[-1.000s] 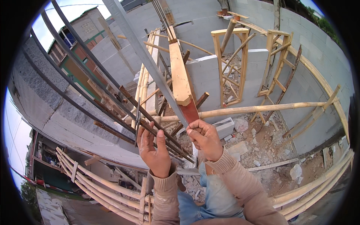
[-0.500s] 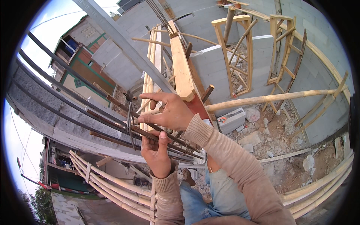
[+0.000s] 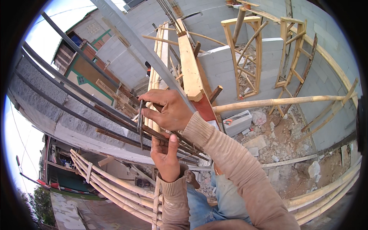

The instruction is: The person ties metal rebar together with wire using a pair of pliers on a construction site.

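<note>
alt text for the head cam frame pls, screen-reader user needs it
Seen from above, the right hand and left hand grip a thin steel stirrup set around long rebar bars at a high wall edge. Beyond are grey block walls, a wooden plank, bamboo poles and rubble-strewn ground below.

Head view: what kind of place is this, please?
Most likely an outdoor building site, seen from high up: unfinished grey block walls, bamboo pole scaffolding, rubble on the ground, and long steel bars under both hands.
</note>
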Demonstrator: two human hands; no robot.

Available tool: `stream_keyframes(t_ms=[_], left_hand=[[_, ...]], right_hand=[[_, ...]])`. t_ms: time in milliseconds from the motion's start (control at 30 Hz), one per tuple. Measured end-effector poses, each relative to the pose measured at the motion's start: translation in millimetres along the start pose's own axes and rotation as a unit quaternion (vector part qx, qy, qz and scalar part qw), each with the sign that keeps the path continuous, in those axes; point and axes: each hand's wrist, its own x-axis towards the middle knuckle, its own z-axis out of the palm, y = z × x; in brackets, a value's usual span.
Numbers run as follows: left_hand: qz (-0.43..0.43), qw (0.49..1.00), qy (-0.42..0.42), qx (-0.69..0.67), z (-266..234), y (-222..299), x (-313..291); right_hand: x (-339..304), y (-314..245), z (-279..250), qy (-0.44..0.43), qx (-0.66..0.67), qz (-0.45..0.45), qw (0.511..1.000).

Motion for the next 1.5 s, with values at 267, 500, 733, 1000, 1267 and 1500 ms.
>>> stream_keyframes(t_ms=[267, 500, 733, 1000, 1267, 1500], left_hand=[[-0.009, 0.999, -0.025, -0.020, -6.3, 3.5, -1.8], [0.140, 0.979, 0.089, 0.115, -6.0, -6.0, -6.2], [0.238, 0.958, 0.058, 0.148, -17.8, 79.1, 9.5], [-0.046, 0.989, -0.143, 0.011, -34.4, 87.7, 79.7], [-0.027, 0.998, -0.024, 0.057, -40.6, 68.5, 79.2], [-0.083, 0.995, -0.057, -0.007, -43.3, 76.8, 77.7]], right_hand=[[-1.5, -4.1, 4.6, 0.010, -0.003, 0.030, 1.000], [-2.7, 11.3, 6.9, 0.036, -0.020, -0.002, 0.999], [-0.3, -6.1, 2.4, 0.013, -0.021, 0.014, 1.000], [0.7, 11.8, 4.3, 0.038, 0.027, -0.066, 0.997], [4.3, 11.9, -0.3, 0.009, 0.045, -0.043, 0.998], [-1.5, 13.1, -0.2, 0.009, 0.023, -0.061, 0.998]])
